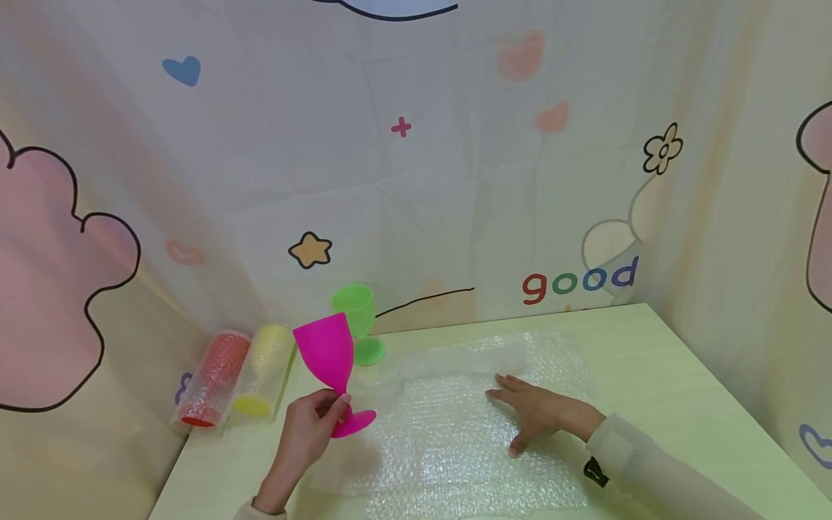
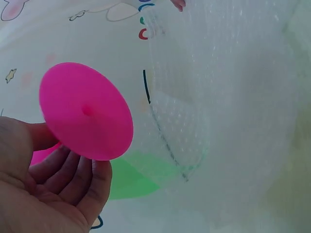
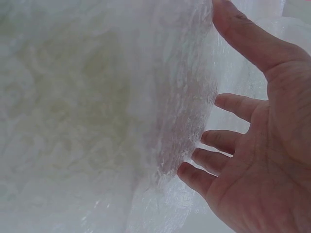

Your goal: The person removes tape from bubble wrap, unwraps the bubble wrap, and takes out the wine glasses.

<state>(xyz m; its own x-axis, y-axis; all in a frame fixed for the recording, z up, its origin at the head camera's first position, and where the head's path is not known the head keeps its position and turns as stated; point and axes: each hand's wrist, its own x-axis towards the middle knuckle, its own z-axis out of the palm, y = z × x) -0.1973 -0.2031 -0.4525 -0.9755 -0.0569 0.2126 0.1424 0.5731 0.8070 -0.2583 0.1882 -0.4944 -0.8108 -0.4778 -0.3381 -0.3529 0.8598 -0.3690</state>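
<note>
A magenta plastic goblet [image 1: 327,352] leans to the left above the table, its stem pinched between the thumb and fingers of my left hand [image 1: 310,427]. In the left wrist view the round base of the goblet [image 2: 87,111] faces the camera. A sheet of bubble wrap [image 1: 448,433] lies spread over the middle of the table. My right hand [image 1: 536,410] is over the right part of the sheet with its fingers spread. The right wrist view shows the fingertips of that hand [image 3: 272,145] touching the bubble wrap [image 3: 184,97].
A green goblet [image 1: 356,307] stands upright at the back, behind the magenta one. At the left edge of the table [image 1: 624,347] lie a red goblet [image 1: 217,375] and a yellow goblet [image 1: 263,372], each wrapped in bubble wrap. A printed curtain [image 1: 442,202] hangs behind.
</note>
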